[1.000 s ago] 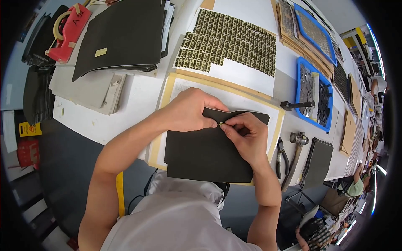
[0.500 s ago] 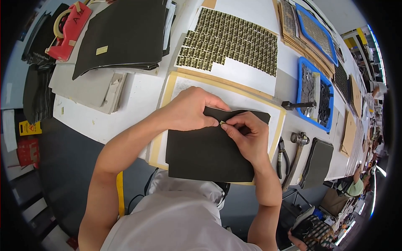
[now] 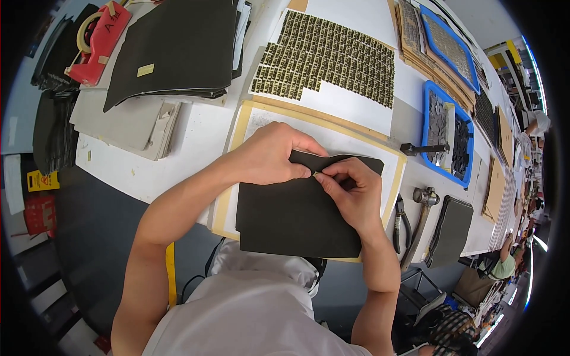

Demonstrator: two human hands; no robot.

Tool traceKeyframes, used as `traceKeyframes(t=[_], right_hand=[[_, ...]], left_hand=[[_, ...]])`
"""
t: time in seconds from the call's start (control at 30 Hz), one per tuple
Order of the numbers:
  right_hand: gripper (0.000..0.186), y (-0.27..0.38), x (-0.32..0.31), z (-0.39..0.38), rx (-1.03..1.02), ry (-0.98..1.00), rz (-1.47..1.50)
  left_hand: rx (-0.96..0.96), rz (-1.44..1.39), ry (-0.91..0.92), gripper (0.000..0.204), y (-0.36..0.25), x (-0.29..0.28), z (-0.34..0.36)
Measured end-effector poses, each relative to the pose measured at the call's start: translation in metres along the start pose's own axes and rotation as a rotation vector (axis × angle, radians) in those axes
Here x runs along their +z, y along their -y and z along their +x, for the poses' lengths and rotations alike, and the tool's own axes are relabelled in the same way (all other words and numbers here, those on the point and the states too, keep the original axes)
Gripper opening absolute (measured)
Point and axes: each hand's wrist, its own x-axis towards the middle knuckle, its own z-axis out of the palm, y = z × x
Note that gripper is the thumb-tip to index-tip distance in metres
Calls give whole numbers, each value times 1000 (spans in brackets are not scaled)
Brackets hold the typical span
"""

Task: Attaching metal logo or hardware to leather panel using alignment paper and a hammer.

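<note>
A black, leather-like sheet (image 3: pixel 291 219) lies in front of me over a white board (image 3: pixel 240 127) edged with cream tape. My left hand (image 3: pixel 270 154) is closed on the sheet's far edge, thumb on top and fingers behind, and the edge bows up there. Between thumb and fingertips, my right hand (image 3: pixel 359 190) pinches a small yellowish piece (image 3: pixel 316 174) against the sheet, close to my left thumb. The fingertips cover most of that piece. Just beyond the board lies a white sheet (image 3: pixel 380 121) bearing rows of small black-and-gold pieces (image 3: pixel 326 59).
To the right are pliers (image 3: pixel 401 222), a hammer (image 3: pixel 425 199), a dark metal tool (image 3: pixel 424 148), a blue basket (image 3: pixel 426 118) of dark pieces and stacked black sheets (image 3: pixel 451 231). At left stand a larger black stack (image 3: pixel 178 47) and a red tape dispenser (image 3: pixel 101 50).
Both hands keep their hold in nearly the same place. Less of the small yellowish piece shows between the fingertips now.
</note>
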Motion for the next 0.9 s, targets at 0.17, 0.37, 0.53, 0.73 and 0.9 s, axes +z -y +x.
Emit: traceKeyframes(t=[0.17, 0.37, 0.53, 0.73, 0.9], right_hand=[[12, 0, -2, -1, 6, -8, 1], [12, -2, 1, -1, -3, -11, -5], [13, 3, 5, 1, -41, -23, -45], [15, -3, -4, -1, -205, -73, -187], [16, -15, 11, 5, -264, -42, -128]], left_hand=[[26, 14, -3, 41, -1, 1, 1], [53, 21, -9, 41, -1, 1, 0], [85, 17, -19, 40, 2, -1, 0], [301, 105, -59, 39, 7, 6, 8], [102, 0, -76, 33, 4, -1, -7]])
